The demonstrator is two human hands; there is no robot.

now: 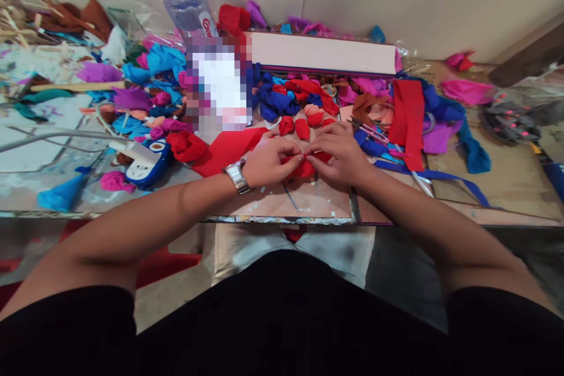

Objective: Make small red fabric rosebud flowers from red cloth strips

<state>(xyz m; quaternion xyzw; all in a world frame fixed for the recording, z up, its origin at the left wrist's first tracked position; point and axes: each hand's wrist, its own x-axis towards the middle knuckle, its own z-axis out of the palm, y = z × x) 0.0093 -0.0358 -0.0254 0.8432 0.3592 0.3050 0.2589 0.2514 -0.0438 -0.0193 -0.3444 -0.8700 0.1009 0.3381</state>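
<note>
Both hands meet above the near part of the table, fingertips pinched together on a piece of red crepe paper (304, 169). My left hand (271, 158), with a metal watch on its wrist, grips the piece from the left. From the other side my right hand (338, 154) pinches it, thumb and forefinger close to the left thumb. Part of the piece is hidden by the fingers. Just beyond the hands lie small red rolled bits (302, 128). A wide red strip (233, 150) stretches out to the left of my left hand.
A water bottle (187, 9) stands at the back left, near a blurred-out bright rectangle (222, 91). A blue-and-white power strip (150, 164) with a cable sits left. Scissors (422, 183) lie right under a hanging red strip (408, 123). A long pale box (324, 53) lies behind.
</note>
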